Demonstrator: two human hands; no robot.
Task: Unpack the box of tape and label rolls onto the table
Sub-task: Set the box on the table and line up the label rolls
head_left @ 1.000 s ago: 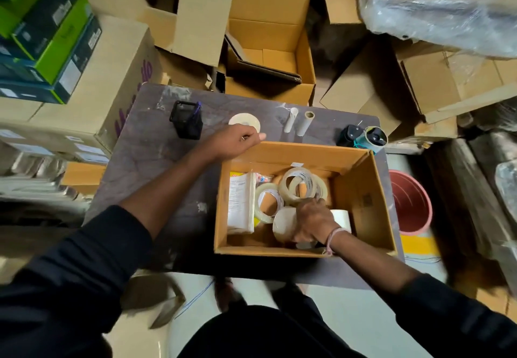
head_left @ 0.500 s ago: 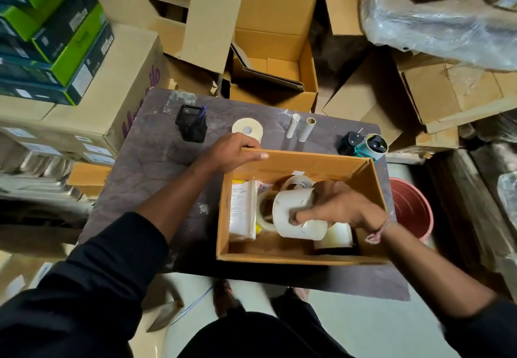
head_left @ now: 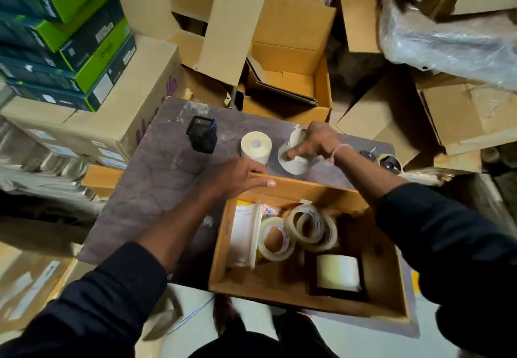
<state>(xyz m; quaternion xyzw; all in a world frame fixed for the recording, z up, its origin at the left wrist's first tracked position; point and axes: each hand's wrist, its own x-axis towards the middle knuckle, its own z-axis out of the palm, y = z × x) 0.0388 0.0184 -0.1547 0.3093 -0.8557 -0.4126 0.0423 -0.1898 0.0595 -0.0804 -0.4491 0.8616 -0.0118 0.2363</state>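
Your right hand [head_left: 313,143] grips a white label roll [head_left: 293,159] on the far side of the grey table [head_left: 156,189], just beyond the open brown cardboard box [head_left: 386,273] and beside a cream roll [head_left: 256,146] standing near a black mesh pen holder [head_left: 202,133]. Your left hand [head_left: 237,175] rests flat on the box's far rim, fingers straight. Clear tape rolls [head_left: 305,230] and a white roll [head_left: 337,272] lie inside the box.

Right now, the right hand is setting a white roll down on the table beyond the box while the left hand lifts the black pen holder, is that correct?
Not quite. The left hand rests on the box's far rim; the black pen holder stands untouched. The right hand does hold a white roll at the table, as the head view shows.
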